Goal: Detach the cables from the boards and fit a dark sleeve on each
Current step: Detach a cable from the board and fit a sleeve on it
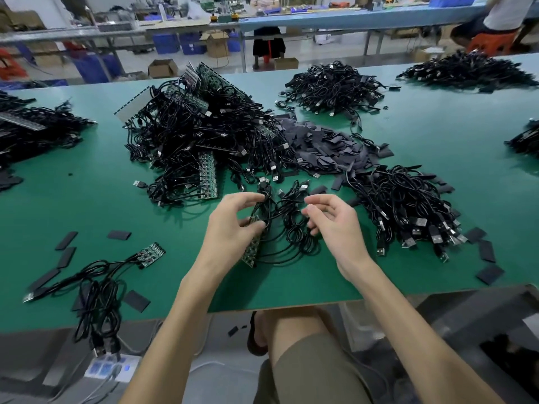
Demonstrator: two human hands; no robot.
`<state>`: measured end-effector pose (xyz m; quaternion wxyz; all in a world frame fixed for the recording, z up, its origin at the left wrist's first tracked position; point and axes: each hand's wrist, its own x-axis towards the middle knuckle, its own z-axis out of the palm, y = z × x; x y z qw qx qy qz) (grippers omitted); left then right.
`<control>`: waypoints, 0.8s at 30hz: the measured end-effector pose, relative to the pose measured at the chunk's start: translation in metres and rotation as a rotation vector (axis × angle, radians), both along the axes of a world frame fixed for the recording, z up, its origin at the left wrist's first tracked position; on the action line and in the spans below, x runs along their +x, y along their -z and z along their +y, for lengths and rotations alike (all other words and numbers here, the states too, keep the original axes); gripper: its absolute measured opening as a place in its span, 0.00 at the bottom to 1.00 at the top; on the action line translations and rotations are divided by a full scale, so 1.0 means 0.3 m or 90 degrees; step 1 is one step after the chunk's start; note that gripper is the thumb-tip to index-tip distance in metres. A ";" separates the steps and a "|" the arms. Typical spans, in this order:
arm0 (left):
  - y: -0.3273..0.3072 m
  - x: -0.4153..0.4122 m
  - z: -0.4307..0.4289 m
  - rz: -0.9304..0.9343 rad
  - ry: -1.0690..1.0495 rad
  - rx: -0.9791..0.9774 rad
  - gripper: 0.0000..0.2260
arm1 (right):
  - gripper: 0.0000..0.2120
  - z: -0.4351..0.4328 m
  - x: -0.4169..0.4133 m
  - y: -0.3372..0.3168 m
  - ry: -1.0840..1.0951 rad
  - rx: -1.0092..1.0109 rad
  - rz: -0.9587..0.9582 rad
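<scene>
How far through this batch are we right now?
Done: a pile of loose cables lies at the right, off their boards. In hand: the left hand grips a board with cables attached; the right hand hovers beside them. Left: the big tangle of boards, and the sleeve heap.

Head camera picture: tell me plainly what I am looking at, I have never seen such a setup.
There is no machine: a person wears one camera on the head, looking down at their own two bare hands over a green table. The left hand grips a narrow green circuit board with black cables attached. The right hand hovers by those cables, fingers curled; whether it pinches one I cannot tell. Behind lie a heap of boards with cables, a pile of dark sleeves, and on the right a pile of loose cables.
</scene>
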<state>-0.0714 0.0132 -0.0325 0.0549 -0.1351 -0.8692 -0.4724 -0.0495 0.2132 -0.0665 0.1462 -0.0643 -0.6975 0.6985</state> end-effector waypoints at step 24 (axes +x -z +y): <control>0.059 0.011 0.084 0.179 -0.036 -0.019 0.05 | 0.09 -0.029 0.023 -0.013 0.032 0.431 0.134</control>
